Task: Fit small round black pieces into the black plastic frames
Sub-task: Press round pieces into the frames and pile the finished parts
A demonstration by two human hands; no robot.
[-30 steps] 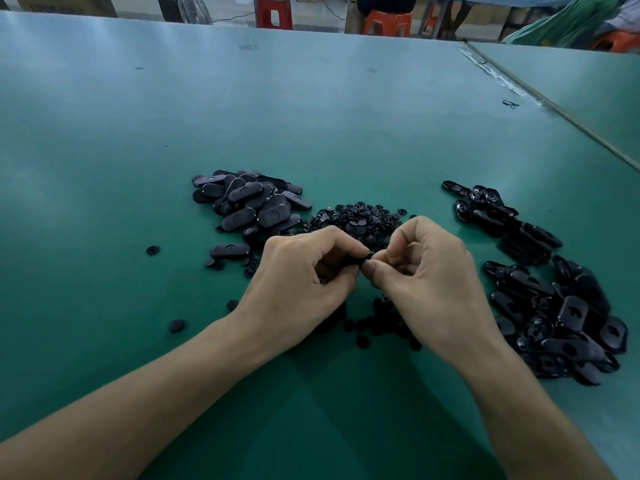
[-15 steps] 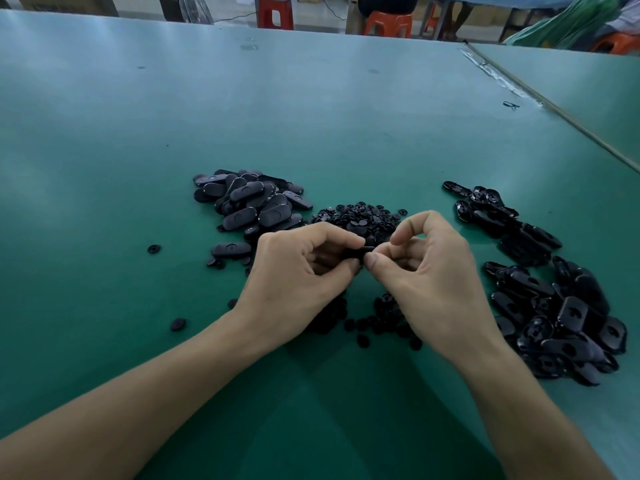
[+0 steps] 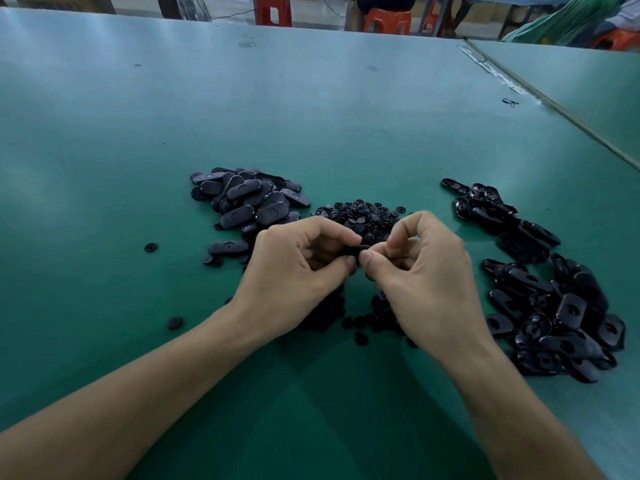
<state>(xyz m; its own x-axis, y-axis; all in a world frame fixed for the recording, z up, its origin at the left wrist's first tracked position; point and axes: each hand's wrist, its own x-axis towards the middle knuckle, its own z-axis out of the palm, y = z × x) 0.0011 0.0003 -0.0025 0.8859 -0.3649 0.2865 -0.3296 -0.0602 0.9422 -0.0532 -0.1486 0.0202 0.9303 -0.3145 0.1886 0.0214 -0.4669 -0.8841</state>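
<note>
Between my two hands a black plastic frame [image 3: 359, 250] is held above the green table [image 3: 311, 116]; only a small part of it shows. My left hand [image 3: 294, 271] grips its left end with thumb and curled fingers. My right hand [image 3: 422, 268] pinches its right end. Whether a round piece is in it is hidden. A heap of small round black pieces [image 3: 363, 218] lies just behind the hands. More round pieces [image 3: 360, 323] lie under my wrists. A pile of frames [image 3: 561, 313] lies at the right, and a pile of oval black parts [image 3: 246, 199] at the left.
Single round pieces lie loose at the left [image 3: 151, 247] and nearer me [image 3: 175, 322]. A seam with a second table [image 3: 554, 105] runs along the right. Red and orange stools [image 3: 388, 19] stand beyond the far edge.
Both hands have stayed together on the frame; my right index finger lifted and the fingers shifted slightly on the piece.
</note>
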